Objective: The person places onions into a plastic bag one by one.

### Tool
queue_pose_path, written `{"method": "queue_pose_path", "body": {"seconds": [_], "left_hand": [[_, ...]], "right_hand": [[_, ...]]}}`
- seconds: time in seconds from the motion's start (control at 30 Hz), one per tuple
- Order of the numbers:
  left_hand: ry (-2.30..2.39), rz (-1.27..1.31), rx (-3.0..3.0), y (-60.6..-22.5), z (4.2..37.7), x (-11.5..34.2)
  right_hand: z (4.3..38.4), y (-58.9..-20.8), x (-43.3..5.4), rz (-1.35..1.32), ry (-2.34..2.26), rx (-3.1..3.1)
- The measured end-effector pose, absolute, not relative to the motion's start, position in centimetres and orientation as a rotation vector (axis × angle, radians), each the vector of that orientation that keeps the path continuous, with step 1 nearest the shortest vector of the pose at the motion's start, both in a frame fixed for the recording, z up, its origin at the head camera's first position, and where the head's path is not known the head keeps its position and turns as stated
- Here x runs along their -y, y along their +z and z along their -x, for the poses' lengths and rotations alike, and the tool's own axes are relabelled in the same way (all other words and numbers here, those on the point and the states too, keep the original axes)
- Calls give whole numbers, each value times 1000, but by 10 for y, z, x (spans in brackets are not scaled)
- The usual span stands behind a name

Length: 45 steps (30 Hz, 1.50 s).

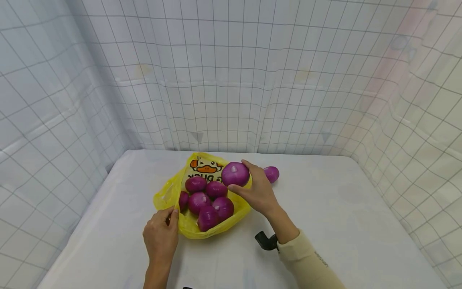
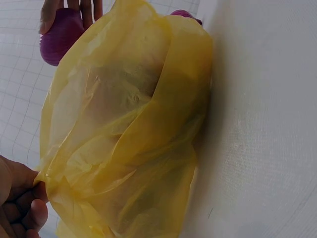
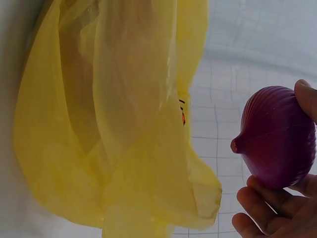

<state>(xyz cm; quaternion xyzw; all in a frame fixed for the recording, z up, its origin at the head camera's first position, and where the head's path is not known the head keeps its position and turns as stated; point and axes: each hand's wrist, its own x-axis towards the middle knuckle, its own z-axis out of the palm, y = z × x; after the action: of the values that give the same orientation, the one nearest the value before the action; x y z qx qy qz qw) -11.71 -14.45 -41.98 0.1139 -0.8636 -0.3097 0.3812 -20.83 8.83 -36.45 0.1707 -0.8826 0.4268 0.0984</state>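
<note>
A yellow plastic bag with a duck print lies with its mouth spread, several purple onions inside it. My left hand pinches the bag's near left edge between thumb and fingers; the left wrist view shows the film gathered at the fingertips. Above the bag's right side, my right hand grips one onion between thumb and fingers. In the right wrist view that onion is held beside the bag, its stem end pointing toward the film.
Another onion lies on the white table, right of the bag and beyond the right hand. A black curved object shows beside the right wrist. Grid-patterned white curtains enclose the table at the back and sides.
</note>
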Motion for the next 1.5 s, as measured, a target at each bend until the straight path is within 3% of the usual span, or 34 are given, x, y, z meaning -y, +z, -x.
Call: {"method": "queue_pose_path", "body": {"seconds": [0.4, 1.5], "left_hand": [[-792, -285, 2200, -418, 116, 143], [-775, -283, 2204, -415, 115, 144]], "right_hand": [[203, -367, -64, -687, 1219, 2577], [211, -387, -33, -733, 1166, 2743]]}}
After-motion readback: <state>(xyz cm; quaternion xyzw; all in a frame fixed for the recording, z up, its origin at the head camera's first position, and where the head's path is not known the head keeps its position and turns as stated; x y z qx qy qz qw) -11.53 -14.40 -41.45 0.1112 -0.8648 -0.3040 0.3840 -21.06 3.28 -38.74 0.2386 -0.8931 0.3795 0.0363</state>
